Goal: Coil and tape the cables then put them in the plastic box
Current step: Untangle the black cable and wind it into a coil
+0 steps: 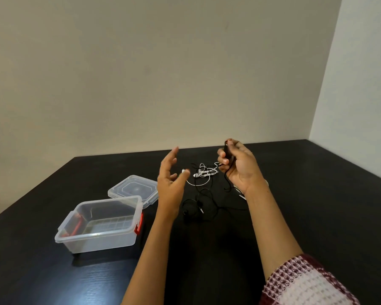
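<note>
1. Fingers of the right grip (240, 170) curl round a small black coil (227, 152), held above the worktop (317, 194); a loose tail hangs below the palm.
2. Beside it the left grip (171, 186) is raised, wide, fingers spread, holding nothing.
3. Behind and between the hands, a white cable (205, 172) lies tangled on the worktop.
4. Nearer, between the forearms, a black cable (198, 209) sprawls loose.
5. Left of it sits the clear box (97, 225) with red latches, open, its lid (133, 188) flat just behind.
</note>
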